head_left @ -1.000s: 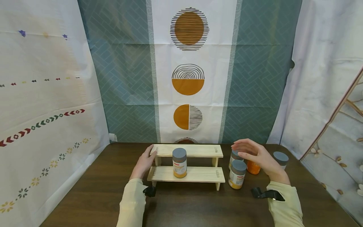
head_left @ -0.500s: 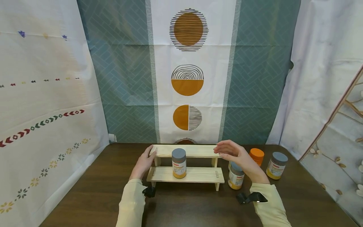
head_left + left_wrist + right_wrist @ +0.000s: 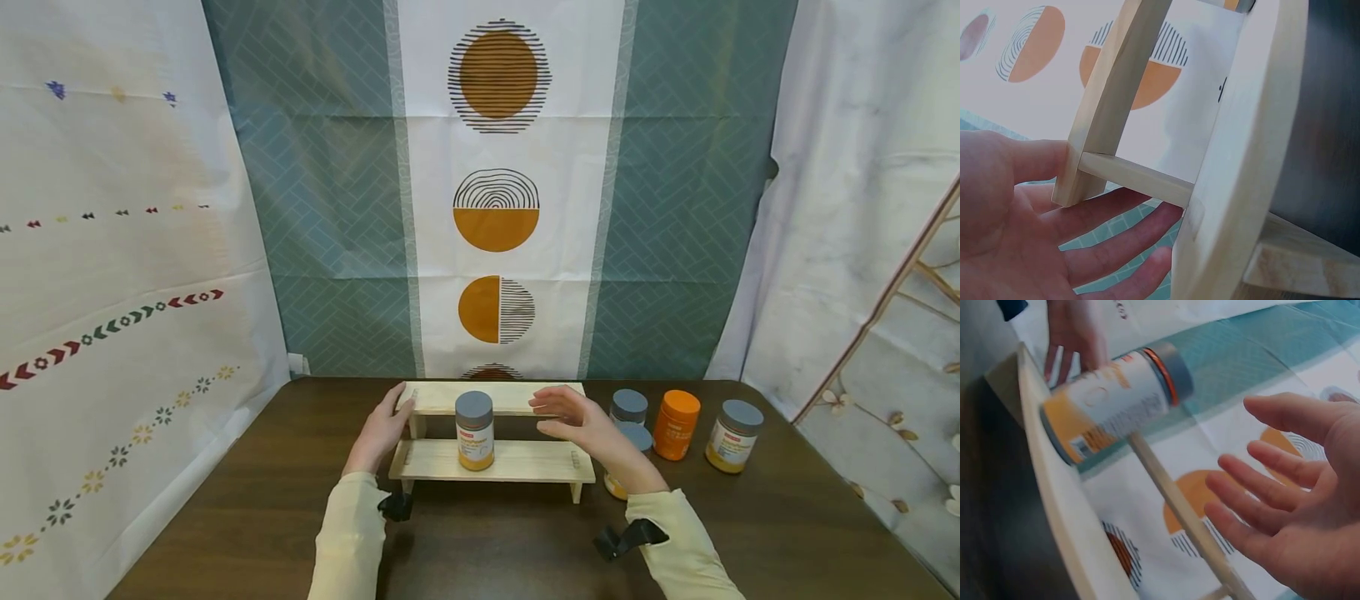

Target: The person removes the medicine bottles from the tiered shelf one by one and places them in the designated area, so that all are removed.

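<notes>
A two-tier wooden shelf (image 3: 525, 461) stands on the dark table. On its lower tier sits an upright jar with a grey lid and white-and-yellow label (image 3: 475, 431). My left hand (image 3: 381, 427) holds the left end of the upper tier; in the left wrist view, the thumb meets the board's end (image 3: 1085, 181) and the other fingers reach behind it. To the right of the jar, my right hand (image 3: 577, 425) hovers in front of the upper tier, thumb and fingers apart. The right wrist view shows it apart from the jar (image 3: 1116, 400), with nothing in its grasp.
An orange jar (image 3: 677, 425) and a grey-lidded jar (image 3: 733, 437) stand at the right. Another grey-lidded jar (image 3: 628, 404) is behind one partly hidden by my right hand (image 3: 636, 435). A patterned cloth (image 3: 337, 250) hangs behind the table.
My right hand has moved left from above the jars on the right to the shelf, near the jar on the lower tier. The left hand stays on the shelf's end.
</notes>
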`<state>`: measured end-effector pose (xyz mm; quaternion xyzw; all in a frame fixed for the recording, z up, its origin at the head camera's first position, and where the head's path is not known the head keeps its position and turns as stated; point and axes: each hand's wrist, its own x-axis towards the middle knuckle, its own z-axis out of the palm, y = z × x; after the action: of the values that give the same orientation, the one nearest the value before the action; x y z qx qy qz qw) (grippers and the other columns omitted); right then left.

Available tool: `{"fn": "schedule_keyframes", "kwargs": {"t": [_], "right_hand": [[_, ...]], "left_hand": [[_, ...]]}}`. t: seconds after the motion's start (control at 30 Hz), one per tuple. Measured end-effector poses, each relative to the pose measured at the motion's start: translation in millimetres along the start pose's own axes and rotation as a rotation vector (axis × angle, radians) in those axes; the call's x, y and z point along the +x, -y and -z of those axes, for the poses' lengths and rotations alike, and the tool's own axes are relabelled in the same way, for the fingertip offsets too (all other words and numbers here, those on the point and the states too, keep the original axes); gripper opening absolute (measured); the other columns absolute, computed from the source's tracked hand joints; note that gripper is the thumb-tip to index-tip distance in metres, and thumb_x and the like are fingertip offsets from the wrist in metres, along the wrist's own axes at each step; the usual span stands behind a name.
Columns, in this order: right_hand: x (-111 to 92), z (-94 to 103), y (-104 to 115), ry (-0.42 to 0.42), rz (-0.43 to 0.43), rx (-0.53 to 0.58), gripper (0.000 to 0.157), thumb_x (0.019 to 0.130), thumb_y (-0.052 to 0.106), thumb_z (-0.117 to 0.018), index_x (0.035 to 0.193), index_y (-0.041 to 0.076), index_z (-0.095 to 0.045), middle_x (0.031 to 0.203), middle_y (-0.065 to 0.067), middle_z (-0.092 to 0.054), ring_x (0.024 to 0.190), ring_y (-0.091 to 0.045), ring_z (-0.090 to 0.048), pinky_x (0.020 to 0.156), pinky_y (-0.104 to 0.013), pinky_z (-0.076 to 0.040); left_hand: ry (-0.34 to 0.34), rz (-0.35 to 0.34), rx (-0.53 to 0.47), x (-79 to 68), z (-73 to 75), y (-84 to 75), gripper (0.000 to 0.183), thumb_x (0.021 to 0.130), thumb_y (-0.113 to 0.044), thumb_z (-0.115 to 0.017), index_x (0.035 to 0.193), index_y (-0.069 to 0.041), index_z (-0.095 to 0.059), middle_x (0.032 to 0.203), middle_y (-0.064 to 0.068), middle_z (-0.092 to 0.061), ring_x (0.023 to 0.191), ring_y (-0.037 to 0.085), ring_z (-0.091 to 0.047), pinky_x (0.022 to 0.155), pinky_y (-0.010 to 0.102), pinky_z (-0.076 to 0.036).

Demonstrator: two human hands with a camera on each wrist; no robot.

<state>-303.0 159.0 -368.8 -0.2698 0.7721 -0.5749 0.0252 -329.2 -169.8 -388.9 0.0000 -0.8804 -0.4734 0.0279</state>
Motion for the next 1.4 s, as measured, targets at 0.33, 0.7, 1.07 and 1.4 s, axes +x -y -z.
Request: {"fn": "schedule_keyframes", "kwargs": {"t": [0.33,0.7,1.07,1.4], "right_hand": [[5.6,-32.6,-4.2,0.026,-0.064,0.027,0.061,0.093,0.023,-0.065,0.145,0.006,-0.037,0.143,-0.021,-0.048,0.133,-0.040,-0.046,0.105,-0.051,-0.044],[11.1,-68.9,-10.8,0.011,-0.124,0.052,0.062,0.094,0.019,-0.064,0.148,0.014,-0.035,0.147,-0.017,-0.045,0.136,-0.037,-0.041,0.110,-0.055,-0.035],[16.3,-84.3,-13.2,-0.076,-0.135,0.082,0.069,0.092,0.024,-0.067,0.150,0.017,-0.030,0.146,-0.015,-0.045,0.136,-0.036,-0.042,0.112,-0.057,-0.033],[18.6,-93.6,-18.6,-0.113,-0.084,0.089,0.063,0.091,0.019,-0.068,0.145,0.009,-0.036,0.139,-0.018,-0.051,0.130,-0.035,-0.048,0.105,-0.051,-0.042]], "left_hand": [[0.004,0.001,0.004,0.3,0.6,1.1,0.057,0.106,-0.030,-0.038,0.155,-0.010,-0.019,0.157,0.024,-0.026,0.138,0.045,-0.038,0.111,0.060,-0.031],[0.004,0.005,0.011,-1.4,2.4,1.0,0.057,0.106,-0.029,-0.038,0.156,-0.010,-0.018,0.158,0.024,-0.024,0.143,0.045,-0.029,0.113,0.062,-0.028],[0.010,0.008,-0.001,-0.6,1.2,3.1,0.057,0.105,-0.030,-0.038,0.156,-0.011,-0.019,0.158,0.023,-0.025,0.143,0.045,-0.029,0.113,0.062,-0.028],[-0.001,0.011,-0.023,1.3,0.3,0.0,0.057,0.105,-0.029,-0.039,0.155,-0.010,-0.020,0.158,0.022,-0.025,0.143,0.045,-0.028,0.114,0.061,-0.027]]}}
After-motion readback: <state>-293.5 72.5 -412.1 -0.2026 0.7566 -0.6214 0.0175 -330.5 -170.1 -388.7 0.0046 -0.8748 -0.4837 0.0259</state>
